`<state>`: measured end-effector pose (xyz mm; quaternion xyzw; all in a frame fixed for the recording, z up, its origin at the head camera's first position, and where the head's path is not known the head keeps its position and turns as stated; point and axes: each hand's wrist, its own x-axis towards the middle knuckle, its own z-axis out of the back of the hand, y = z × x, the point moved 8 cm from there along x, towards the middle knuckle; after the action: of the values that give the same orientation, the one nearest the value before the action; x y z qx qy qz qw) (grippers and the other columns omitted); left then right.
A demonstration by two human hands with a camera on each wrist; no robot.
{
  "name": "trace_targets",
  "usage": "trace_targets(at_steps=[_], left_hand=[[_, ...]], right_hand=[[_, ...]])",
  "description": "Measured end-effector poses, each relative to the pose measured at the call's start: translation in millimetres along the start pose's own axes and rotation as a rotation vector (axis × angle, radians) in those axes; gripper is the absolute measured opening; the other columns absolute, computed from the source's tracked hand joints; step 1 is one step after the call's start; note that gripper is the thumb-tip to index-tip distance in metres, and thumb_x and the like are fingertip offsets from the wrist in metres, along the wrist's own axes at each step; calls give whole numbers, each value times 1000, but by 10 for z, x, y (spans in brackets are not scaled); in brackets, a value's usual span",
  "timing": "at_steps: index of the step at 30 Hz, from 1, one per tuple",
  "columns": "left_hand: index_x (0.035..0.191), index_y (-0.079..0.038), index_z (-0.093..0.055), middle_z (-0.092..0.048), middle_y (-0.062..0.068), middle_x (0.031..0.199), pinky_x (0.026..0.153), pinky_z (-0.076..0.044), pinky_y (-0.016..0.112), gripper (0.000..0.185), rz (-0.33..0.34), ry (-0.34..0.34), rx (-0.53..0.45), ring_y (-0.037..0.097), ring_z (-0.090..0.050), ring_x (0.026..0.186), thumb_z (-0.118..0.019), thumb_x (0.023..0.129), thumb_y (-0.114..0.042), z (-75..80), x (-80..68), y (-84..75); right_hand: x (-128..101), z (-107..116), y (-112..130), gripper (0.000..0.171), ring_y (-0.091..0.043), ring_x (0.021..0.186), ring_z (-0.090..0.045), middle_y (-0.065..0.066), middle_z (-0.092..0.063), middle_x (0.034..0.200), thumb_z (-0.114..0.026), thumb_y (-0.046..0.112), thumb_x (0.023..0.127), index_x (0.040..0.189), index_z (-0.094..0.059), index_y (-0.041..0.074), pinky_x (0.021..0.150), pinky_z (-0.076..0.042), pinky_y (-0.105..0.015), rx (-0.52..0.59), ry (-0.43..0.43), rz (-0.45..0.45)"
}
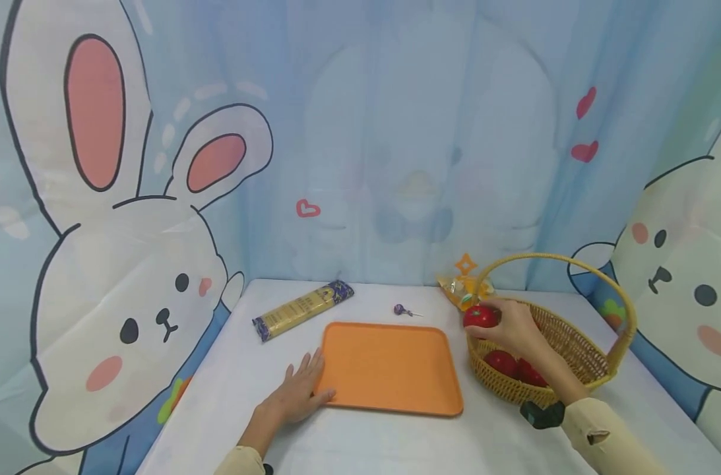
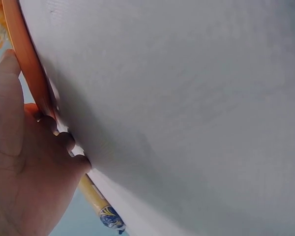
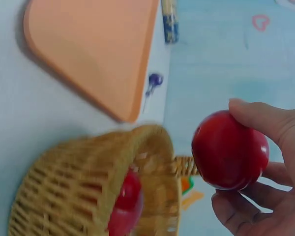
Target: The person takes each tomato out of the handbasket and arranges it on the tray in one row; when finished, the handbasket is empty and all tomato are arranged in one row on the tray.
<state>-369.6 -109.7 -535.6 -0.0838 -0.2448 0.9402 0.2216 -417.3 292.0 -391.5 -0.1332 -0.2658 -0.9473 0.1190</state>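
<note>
- Red, smooth apple (image 1: 480, 316), at the right of the frame above the basket (image 1: 580, 359) rim: probably light, firm and slippery, best cupped around its widest part.
- Right hand (image 1: 514, 328) is curling thumb and fingers around the apple.
- Left hand (image 1: 297, 394) is lying flat, fingers straight, touching the orange tray (image 1: 390, 366) edge.

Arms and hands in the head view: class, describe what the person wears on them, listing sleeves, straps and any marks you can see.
Both hands are bare. The left hand comes out of a beige sleeve, seen only at its cuff. The right hand has a dark strap round the wrist, then a beige sleeve with a small dark mark like a hole. No rings or gloves show.
</note>
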Motion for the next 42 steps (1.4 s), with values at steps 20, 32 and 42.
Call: trace_targets(at_steps=[20,32,42], left_hand=[[161,0,-17,-9,17,169,120,-3,66,93,-8,6,-51,41,-7,154,-57,98,-56,23,-31,-9],[161,-2,-18,-10,13,169,121,-2,64,98,20,-12,-45,38,-7,155,-59,95,-61,18,-6,38],[162,-4,-19,-11,11,170,122,-4,63,97,28,-13,-47,37,-8,155,-60,94,-61,3,-10,48]], right_hand=[[-129,-1108,919,65,-28,104,-67,-8,-71,118,-93,35,72,128,-68,12,78,-62,-39,275,93,-8],[-188,-1868,1160,63,-29,108,-65,-8,-67,124,-92,30,75,129,-64,12,86,-60,-44,413,184,-19],[-100,-2159,1378,66,-36,120,-59,-13,-64,131,-88,29,79,136,-62,9,96,-56,-51,388,176,4]])
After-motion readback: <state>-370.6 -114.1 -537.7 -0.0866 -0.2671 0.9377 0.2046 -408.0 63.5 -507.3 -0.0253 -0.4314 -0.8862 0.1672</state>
